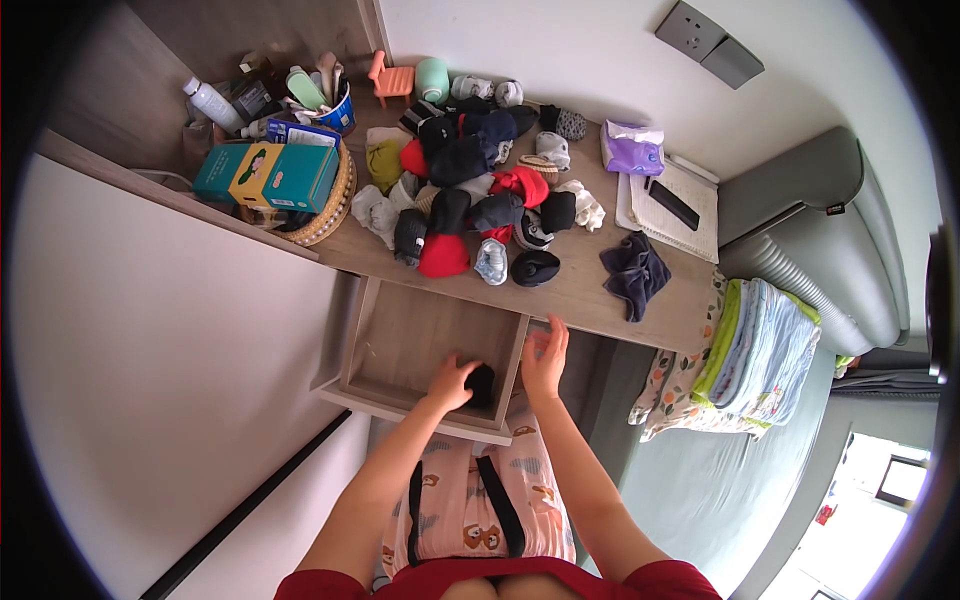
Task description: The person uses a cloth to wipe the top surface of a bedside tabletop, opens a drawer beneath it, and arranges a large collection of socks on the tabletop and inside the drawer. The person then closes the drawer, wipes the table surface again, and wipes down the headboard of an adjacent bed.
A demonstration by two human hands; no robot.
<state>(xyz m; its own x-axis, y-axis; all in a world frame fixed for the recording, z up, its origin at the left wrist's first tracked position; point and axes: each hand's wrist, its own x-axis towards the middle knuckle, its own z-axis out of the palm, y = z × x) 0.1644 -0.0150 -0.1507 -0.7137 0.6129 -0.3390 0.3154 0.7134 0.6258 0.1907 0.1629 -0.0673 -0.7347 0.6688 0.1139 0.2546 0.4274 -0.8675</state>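
Observation:
My left hand is down inside the open wooden drawer, its fingers closed round a balled black sock near the drawer's front right corner. Part of that sock is hidden by the fingers. Just outside the drawer's right side, my right hand is raised with fingers apart and nothing in it. On the desk above the drawer lies a heap of balled socks in black, red, white and grey. A crumpled dark grey cloth lies to their right.
A round woven basket with a teal box stands at left. A small orange chair is behind the socks. At right are a purple tissue pack, a phone on a notebook, and folded towels on the bed.

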